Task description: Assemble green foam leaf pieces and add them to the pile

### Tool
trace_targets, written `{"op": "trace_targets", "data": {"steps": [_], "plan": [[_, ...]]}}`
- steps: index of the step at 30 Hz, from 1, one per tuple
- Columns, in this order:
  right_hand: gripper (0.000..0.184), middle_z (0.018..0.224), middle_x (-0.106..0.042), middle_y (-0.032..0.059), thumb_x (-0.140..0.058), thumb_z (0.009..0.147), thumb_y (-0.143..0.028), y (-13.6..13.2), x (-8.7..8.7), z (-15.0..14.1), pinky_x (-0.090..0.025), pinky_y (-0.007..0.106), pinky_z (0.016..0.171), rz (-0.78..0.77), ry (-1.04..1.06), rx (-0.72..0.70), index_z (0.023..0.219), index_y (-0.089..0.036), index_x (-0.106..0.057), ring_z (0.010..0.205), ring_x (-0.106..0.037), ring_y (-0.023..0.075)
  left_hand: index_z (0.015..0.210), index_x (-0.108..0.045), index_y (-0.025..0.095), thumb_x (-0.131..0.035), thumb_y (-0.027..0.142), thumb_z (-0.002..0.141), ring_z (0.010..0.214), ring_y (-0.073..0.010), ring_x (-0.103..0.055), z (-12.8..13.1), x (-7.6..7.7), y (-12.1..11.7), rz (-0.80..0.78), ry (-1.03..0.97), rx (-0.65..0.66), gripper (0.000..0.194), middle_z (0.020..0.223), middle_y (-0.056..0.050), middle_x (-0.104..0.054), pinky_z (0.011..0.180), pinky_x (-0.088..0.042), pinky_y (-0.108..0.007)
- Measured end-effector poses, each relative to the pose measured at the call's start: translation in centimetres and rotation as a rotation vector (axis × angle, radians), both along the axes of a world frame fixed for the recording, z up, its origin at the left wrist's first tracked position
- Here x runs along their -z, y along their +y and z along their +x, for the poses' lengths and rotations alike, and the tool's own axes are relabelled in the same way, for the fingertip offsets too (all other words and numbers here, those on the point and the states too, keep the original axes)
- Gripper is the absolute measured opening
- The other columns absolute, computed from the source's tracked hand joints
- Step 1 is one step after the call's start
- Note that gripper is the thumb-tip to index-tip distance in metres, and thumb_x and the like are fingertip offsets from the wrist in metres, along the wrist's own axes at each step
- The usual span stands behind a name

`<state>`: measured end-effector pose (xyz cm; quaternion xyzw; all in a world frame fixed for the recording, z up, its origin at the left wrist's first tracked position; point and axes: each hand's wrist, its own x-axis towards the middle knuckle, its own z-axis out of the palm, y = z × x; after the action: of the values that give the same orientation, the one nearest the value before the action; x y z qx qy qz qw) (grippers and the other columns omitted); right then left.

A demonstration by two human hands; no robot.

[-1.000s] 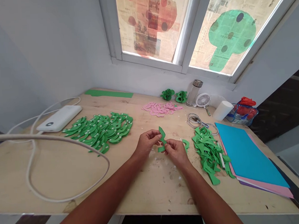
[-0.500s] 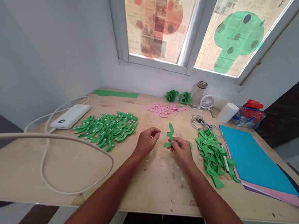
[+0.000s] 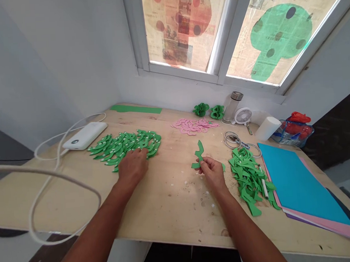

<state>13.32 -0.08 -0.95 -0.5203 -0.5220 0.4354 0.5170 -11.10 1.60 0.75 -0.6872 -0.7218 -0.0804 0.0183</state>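
Observation:
Between the thumb and fingers of my right hand (image 3: pixel 213 173) is a wavy chain of green paper pieces (image 3: pixel 199 154), held upright above the table. My left hand (image 3: pixel 133 165) rests at the near edge of a pile of curved green paper pieces (image 3: pixel 109 147), many with small white tabs; its fingertips are hidden behind the back of the hand. Another green paper piece (image 3: pixel 224 167) shows partly behind my right hand.
To the right lie green paper scraps (image 3: pixel 246 178) with a white pen (image 3: pixel 264 187), and blue sheets (image 3: pixel 299 182) on pink ones. Pink cutouts (image 3: pixel 192 126), a bottle (image 3: pixel 232 105) and a small fan (image 3: pixel 243 115) stand behind. A cable (image 3: pixel 61 169) loops from a power bank (image 3: pixel 85 135).
My left hand has let go of the green paper chain and moved left to the tabbed pile. My right hand keeps the chain, a little further right than at first.

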Motion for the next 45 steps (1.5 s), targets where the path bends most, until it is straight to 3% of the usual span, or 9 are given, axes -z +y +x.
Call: {"op": "trace_targets", "data": {"steps": [7,12,16,21,31,34,37,41,45], "plan": [[0.02,0.052,-0.061,0.0006,-0.051,0.072,-0.029,-0.2,-0.4,0.1,-0.042,0.022,0.046,0.027,0.01,0.004,0.074,-0.013,-0.063,0.047,-0.055,0.012,0.094,-0.063,0.015,-0.036,0.012,0.08,0.091,-0.033,-0.055,1.7,0.6,-0.8,0.058,0.082,0.058,0.031,0.092,-0.015,-0.066,0.072,-0.038,-0.04],[0.02,0.053,-0.063,0.0013,-0.051,0.072,-0.027,-0.2,-0.5,0.1,-0.043,0.022,0.047,0.023,0.019,0.011,0.074,-0.013,-0.064,0.047,-0.056,0.012,0.085,-0.064,0.02,-0.048,0.023,0.076,0.089,-0.0259,-0.058,4.8,0.3,-1.5,0.024,-0.218,0.277,0.019,0.09,-0.008,-0.068,0.072,-0.04,-0.032],[0.02,0.057,-0.065,0.0026,-0.051,0.072,-0.027,-0.1,-0.3,0.1,-0.044,0.022,0.046,0.02,0.019,0.021,0.076,-0.013,-0.065,0.046,-0.055,0.0112,0.084,-0.063,0.019,-0.047,0.031,0.078,0.085,-0.0232,-0.059,5.9,-0.1,-0.8,0.072,-0.345,0.222,0.02,0.089,-0.007,-0.067,0.068,-0.039,-0.029],[0.021,0.061,-0.067,0.0036,-0.051,0.073,-0.027,0.2,0.0,0.2,-0.044,0.021,0.046,0.023,0.035,0.024,0.077,-0.013,-0.065,0.047,-0.056,0.0111,0.079,-0.062,0.02,-0.054,0.032,0.072,0.073,-0.0215,-0.059,6.9,0.1,0.1,-0.142,-0.351,0.307,0.017,0.078,-0.005,-0.067,0.057,-0.033,-0.026],[0.02,0.062,-0.067,0.0044,-0.051,0.072,-0.026,0.3,0.2,0.2,-0.044,0.021,0.046,0.015,0.03,0.028,0.077,-0.013,-0.066,0.049,-0.058,0.0123,0.064,-0.058,0.021,-0.056,0.017,0.062,0.067,-0.0192,-0.056,7.9,0.7,0.3,-0.146,-0.349,0.324,0.005,0.068,-0.003,-0.064,0.055,-0.03,-0.025],[0.021,0.061,-0.067,0.004,-0.051,0.073,-0.027,0.2,0.1,0.3,-0.045,0.021,0.046,0.017,0.018,0.028,0.077,-0.013,-0.066,0.048,-0.056,0.0118,0.057,-0.056,0.02,-0.057,0.017,0.06,0.055,-0.0162,-0.054,7.5,0.9,0.4,-0.17,-0.534,0.282,0.005,0.058,0.0,-0.061,0.051,-0.03,-0.024],[0.021,0.057,-0.065,0.003,-0.05,0.073,-0.027,0.2,0.0,0.3,-0.045,0.022,0.046,0.013,0.002,0.029,0.077,-0.013,-0.066,0.048,-0.056,0.0123,0.055,-0.056,0.019,-0.062,0.021,0.057,0.049,-0.015,-0.052,6.7,0.8,0.7,-0.197,-0.877,0.264,0.007,0.052,0.001,-0.058,0.047,-0.034,-0.023],[0.021,0.055,-0.064,0.0027,-0.051,0.073,-0.028,0.2,0.1,0.3,-0.045,0.022,0.046,0.005,0.009,0.027,0.076,-0.013,-0.066,0.048,-0.056,0.0127,0.058,-0.058,0.017,-0.072,0.028,0.055,0.056,-0.0146,-0.056,6.1,-0.4,1.1,-0.258,-1.367,0.276,0.018,0.058,-0.001,-0.06,0.053,-0.042,-0.024],[0.021,0.055,-0.064,0.0024,-0.051,0.072,-0.029,0.3,0.2,0.2,-0.045,0.022,0.046,-0.005,0.014,0.015,0.075,-0.014,-0.066,0.048,-0.056,0.0126,0.058,-0.058,0.016,-0.075,0.032,0.055,0.053,-0.0113,-0.052,7.1,-1.4,1.1,-0.366,-1.665,0.273,0.023,0.056,0.0,-0.056,0.053,-0.042,-0.024]]}}
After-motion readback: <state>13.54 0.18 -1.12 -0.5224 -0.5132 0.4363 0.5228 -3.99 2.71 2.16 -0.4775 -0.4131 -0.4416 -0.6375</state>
